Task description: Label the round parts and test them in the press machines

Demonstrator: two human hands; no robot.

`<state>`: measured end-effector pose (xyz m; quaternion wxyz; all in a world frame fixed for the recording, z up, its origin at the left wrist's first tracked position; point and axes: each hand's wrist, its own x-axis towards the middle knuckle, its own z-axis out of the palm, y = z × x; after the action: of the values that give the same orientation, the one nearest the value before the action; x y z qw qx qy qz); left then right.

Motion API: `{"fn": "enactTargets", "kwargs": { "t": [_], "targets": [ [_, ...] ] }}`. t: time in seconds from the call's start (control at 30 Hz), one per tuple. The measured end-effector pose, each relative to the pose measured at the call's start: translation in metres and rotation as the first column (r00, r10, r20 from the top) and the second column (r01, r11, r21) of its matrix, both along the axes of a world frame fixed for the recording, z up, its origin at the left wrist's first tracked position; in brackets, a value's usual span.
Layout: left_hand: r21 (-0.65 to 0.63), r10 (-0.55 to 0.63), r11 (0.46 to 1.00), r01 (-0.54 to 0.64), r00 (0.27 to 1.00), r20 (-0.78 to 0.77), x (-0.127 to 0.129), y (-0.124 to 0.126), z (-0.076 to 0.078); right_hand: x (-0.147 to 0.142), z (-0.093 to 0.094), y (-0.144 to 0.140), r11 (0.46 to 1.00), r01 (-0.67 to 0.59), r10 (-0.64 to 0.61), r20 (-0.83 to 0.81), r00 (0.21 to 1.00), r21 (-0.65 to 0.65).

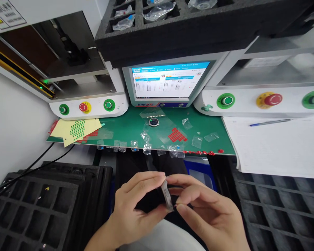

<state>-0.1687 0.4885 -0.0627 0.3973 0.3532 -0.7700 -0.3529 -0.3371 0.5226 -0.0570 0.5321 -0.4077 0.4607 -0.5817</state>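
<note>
In the head view, my left hand (140, 198) grips a grey metal watch case (167, 197) on edge between fingers and thumb, a long side button facing up. My right hand (208, 205) is closed beside the case. One of its fingers reaches the top of the case, while thumb and another finger pinch a tiny dark reddish bit too small to name. On the green mat (120, 122) beyond my hands lies another round watch case (154, 122) with a dark face and a green dot.
Red stickers (177, 135), a yellow sheet of green dots (77, 130) and clear film scraps (197, 141) lie on the mat. Behind stand a monitor (170, 83) and button panels (89, 106). Black foam trays (34, 205) flank me; paper (277, 146) and a pen (270, 122) lie right.
</note>
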Motion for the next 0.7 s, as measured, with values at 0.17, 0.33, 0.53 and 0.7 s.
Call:
{"fn": "enactTargets", "kwargs": {
  "t": [0.17,0.33,0.53,0.7],
  "targets": [
    [-0.012,0.005,1.000,-0.005,1.000,0.010,0.000,-0.001,0.001,0.003,-0.005,0.002,0.999,0.024,-0.024,0.006,1.000,-0.021],
    [-0.025,-0.001,1.000,0.001,1.000,0.008,0.000,0.000,0.001,0.007,-0.014,0.006,0.999,0.047,-0.047,0.024,0.999,-0.006],
    [-0.038,-0.001,0.999,0.002,1.000,0.013,-0.002,-0.001,0.001,0.008,-0.015,0.008,0.998,0.065,-0.065,0.039,0.997,-0.019],
    [-0.105,0.008,0.994,-0.007,1.000,0.006,-0.004,-0.003,0.002,0.007,-0.009,0.005,0.987,0.047,-0.065,0.118,0.991,0.152]
  ]
}}
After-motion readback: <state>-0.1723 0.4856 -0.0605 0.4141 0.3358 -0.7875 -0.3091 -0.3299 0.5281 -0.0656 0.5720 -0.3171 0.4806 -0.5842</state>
